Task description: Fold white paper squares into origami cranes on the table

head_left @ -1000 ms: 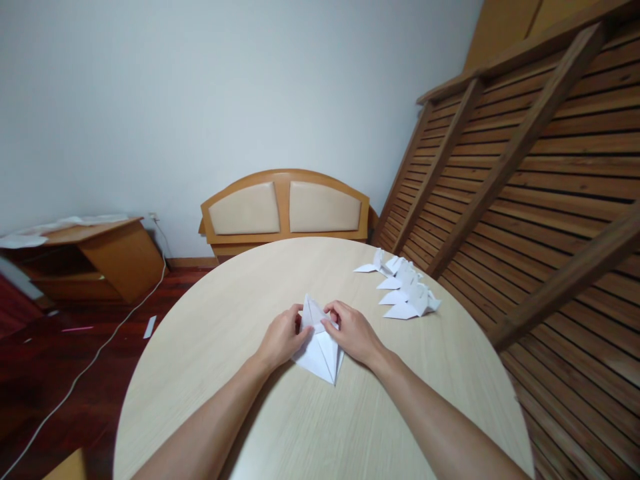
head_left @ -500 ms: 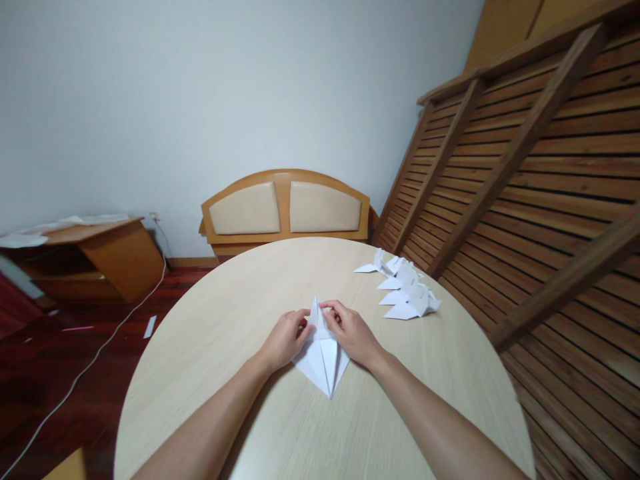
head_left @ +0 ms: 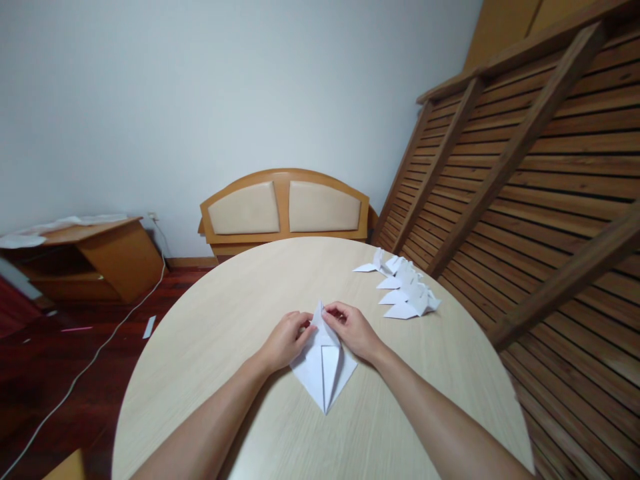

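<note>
A partly folded sheet of white paper (head_left: 313,370) lies on the round table, one sharp point toward me and a narrow tip pointing away. Its lower half spreads into a diamond with a raised flap along the middle. My left hand (head_left: 289,340) pinches the left edge near the far tip, thumb on top. On the opposite edge, my right hand (head_left: 353,329) grips the paper close to the tip between thumb and forefinger. The other fingers of both hands are curled.
Several folded white paper figures (head_left: 407,293) stand in a row at the table's (head_left: 225,300) right rear. A slatted wooden frame (head_left: 525,173) leans on the right. Beyond the table is a padded headboard (head_left: 285,207). A low wooden cabinet (head_left: 115,257) and a white cable (head_left: 107,340) are at left.
The paper's near point has shifted slightly toward me and left, and its lower part has spread wider. Both hands keep their hold near the far tip.
</note>
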### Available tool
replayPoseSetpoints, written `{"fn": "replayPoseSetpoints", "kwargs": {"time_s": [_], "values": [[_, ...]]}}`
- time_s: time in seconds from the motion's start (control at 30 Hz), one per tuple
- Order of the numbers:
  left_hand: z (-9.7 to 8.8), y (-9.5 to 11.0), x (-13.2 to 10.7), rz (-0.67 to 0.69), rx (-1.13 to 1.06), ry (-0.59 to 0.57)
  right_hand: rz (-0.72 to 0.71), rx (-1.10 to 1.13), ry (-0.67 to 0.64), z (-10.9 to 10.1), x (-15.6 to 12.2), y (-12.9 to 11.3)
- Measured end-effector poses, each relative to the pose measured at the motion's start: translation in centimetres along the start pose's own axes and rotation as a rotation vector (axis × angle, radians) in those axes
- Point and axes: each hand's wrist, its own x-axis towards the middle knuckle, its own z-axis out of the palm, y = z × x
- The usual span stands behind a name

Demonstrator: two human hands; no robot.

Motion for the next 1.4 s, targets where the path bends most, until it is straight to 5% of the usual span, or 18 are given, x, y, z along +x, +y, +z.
{"fn": "replayPoseSetpoints", "kwargs": {"time_s": [0.27, 0.7, 0.93, 1.4], "values": [[-0.4, 1.0, -0.2, 0.054, -0.015, -0.084, 0.001, 0.092, -0.004, -0.1, 0.0, -0.3], [0.3, 1.0, 0.0, -0.122, -0.276, 0.085, -0.072, 0.025, -0.030, 0.6, -0.1, -0.5], [0.4, -0.9, 0.5, -0.256, -0.355, 0.220, -0.104, -0.174, -0.056, 0.0, -0.3, 0.4], [-0.3, -0.8, 0.2, -0.475, 0.163, 0.214, -0.318, -0.621, -0.212, -0.2, -0.9, -1.2]]}}
